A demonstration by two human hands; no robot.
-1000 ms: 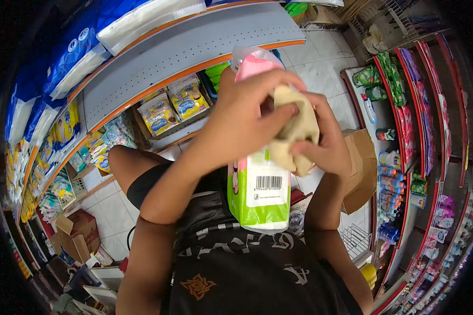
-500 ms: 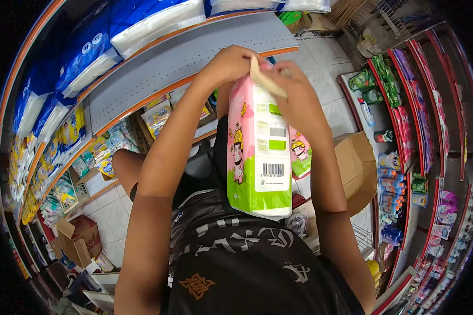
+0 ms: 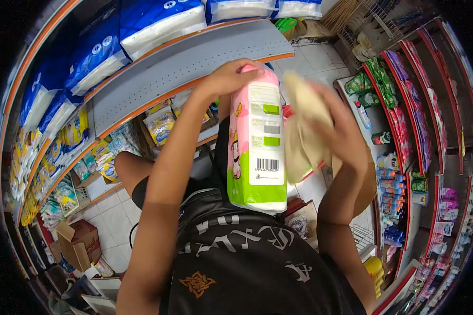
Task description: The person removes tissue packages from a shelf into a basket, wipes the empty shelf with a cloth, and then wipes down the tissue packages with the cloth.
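A tall pink-and-green plastic-wrapped pack [image 3: 268, 142] stands upright against my lap, its barcode and printed steps facing me. At its top end, my left hand [image 3: 236, 77] is closed on the upper corner, thumb over the top edge. Right of the pack, my right hand [image 3: 339, 123] holds a beige cloth [image 3: 305, 131], which hangs loosely and is smeared by motion. The cloth hides most of another item behind it; only a red and green edge shows.
A grey perforated shelf [image 3: 194, 63] with an orange edge runs ahead. Blue-and-white packs [image 3: 163, 26] line the shelf above. An open cardboard box [image 3: 79, 244] sits on the tiled floor at left. Red-edged shelves of bottles and pouches [image 3: 391, 194] stand at right.
My right hand has moved right and down, away from the pack's top, drawing the beige cloth with it. My left hand now grips the pack's top corner, no longer beside the cloth.
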